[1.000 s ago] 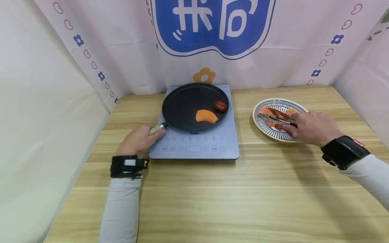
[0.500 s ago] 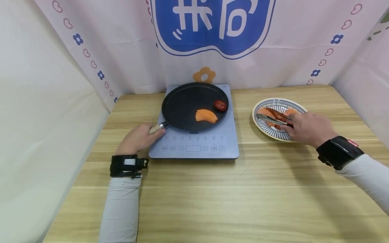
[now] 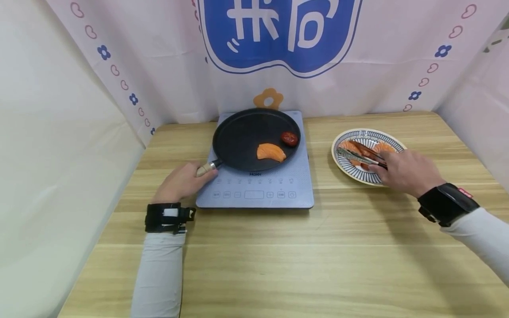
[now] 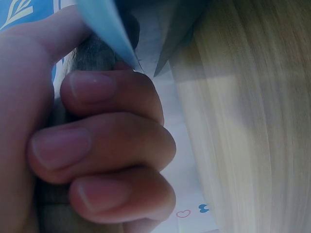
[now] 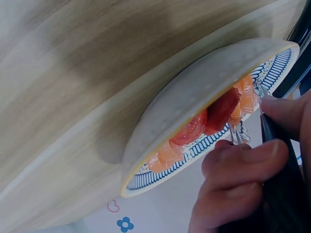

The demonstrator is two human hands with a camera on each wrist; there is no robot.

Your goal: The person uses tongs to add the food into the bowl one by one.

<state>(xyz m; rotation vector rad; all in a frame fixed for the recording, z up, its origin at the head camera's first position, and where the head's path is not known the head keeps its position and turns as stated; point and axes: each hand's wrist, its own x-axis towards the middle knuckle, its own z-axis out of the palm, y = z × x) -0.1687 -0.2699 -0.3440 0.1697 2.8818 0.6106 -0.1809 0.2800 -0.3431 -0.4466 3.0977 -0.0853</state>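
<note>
My left hand (image 3: 179, 183) grips the wooden handle (image 3: 206, 168) of a black frying pan (image 3: 242, 137); in the left wrist view its fingers (image 4: 116, 141) curl round it. In the pan lie an orange salmon slice (image 3: 271, 152) and a round red piece (image 3: 289, 138), apart from each other. On the right, my right hand (image 3: 411, 172) holds black-handled tongs (image 3: 351, 155), their arms spread over the food on a patterned plate (image 3: 345, 173). In the right wrist view, red pieces (image 5: 221, 112) lie between salmon pieces (image 5: 166, 156). The tong tips are partly hidden there.
The pan stands on a grey induction cooker (image 3: 254, 201) with touch controls along its front. Beneath everything is a wooden table (image 3: 278, 265). A printed white cloth (image 3: 179, 66) hangs behind, and pale sheets (image 3: 51, 154) close off both sides.
Almost nothing differs. My right hand and the tongs stay over the plate with only slight shifts, and my left hand keeps its grip on the pan handle.
</note>
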